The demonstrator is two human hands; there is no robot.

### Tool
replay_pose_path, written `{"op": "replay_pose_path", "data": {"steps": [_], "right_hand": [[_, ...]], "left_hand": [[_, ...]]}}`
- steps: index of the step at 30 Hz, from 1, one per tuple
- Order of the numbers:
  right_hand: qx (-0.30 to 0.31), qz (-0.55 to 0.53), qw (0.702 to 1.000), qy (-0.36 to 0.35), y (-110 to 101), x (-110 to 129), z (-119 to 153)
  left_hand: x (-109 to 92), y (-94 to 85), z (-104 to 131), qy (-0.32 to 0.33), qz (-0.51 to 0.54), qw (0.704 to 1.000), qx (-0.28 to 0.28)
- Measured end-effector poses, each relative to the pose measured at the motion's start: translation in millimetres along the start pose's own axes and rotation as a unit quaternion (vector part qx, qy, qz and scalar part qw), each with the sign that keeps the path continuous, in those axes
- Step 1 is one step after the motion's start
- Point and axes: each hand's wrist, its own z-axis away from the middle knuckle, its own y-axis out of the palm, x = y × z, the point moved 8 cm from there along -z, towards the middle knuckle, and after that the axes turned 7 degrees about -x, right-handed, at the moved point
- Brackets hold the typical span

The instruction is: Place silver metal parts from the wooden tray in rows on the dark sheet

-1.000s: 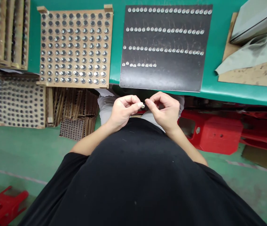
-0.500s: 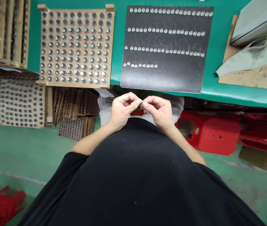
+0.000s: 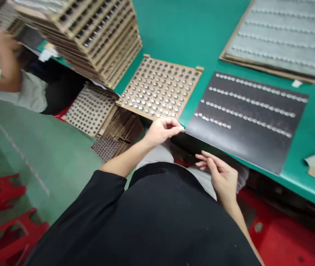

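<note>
My left hand (image 3: 165, 131) is closed in a pinch at the table's front edge, between the wooden tray and the black mat. Whatever sits between its thumb and forefinger is too small to make out. Over my lap, below the mat, my right hand (image 3: 220, 173) is open, fingers stretched and nothing visible in them. The black mat (image 3: 246, 146) carries rows of small round silvery parts (image 3: 246, 99), with a shorter row nearest me. Left of it, the wooden tray (image 3: 157, 66) is filled with rows of dark and shiny round pieces.
A tall stack of wooden trays (image 3: 113, 48) rises at the back left. More trays (image 3: 89, 111) stand below the table edge. Grey sheets with rows of parts (image 3: 282, 40) lie at the back right. A co-worker's arm (image 3: 7, 62) shows at far left. Red stools (image 3: 10, 236) stand on the floor.
My hands have come apart from a shared pinch over my lap. The left has moved to the table edge; the right has dropped back and opened. The view has turned left.
</note>
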Motion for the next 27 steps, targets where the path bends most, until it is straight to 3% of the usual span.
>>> {"op": "replay_pose_path", "data": {"steps": [3, 6, 8, 11, 16, 20, 23, 27], "right_hand": [[-0.009, 0.025, 1.0, 0.009, -5, -12, -1], [-0.02, 0.032, 0.999, 0.009, -8, -14, 0], [-0.025, 0.022, 0.999, 0.007, -7, -11, 0], [-0.021, 0.001, 1.0, 0.004, -1, -4, 1], [-0.01, 0.016, 0.999, -0.037, 5, 11, 4], [-0.03, 0.062, 0.99, -0.127, -6, 33, -4], [-0.049, 0.101, 0.967, -0.227, -19, 58, -21], [-0.157, 0.194, 0.936, -0.247, -38, 73, -58]], "left_hand": [[-39, -82.3, -36, 0.07, -0.119, 0.982, -0.13], [-69, -166.9, -60, 0.106, -0.236, 0.917, -0.304], [-73, -201.4, -75, 0.094, -0.289, 0.888, -0.345], [-70, -223.3, -93, 0.081, -0.321, 0.878, -0.346], [-82, -220.9, -90, 0.153, -0.313, 0.855, -0.384], [-89, -194.3, -67, 0.193, -0.293, 0.857, -0.376], [-84, -154.0, -43, 0.231, -0.259, 0.882, -0.319], [-69, -75.5, -7, 0.294, -0.2, 0.919, -0.168]]}}
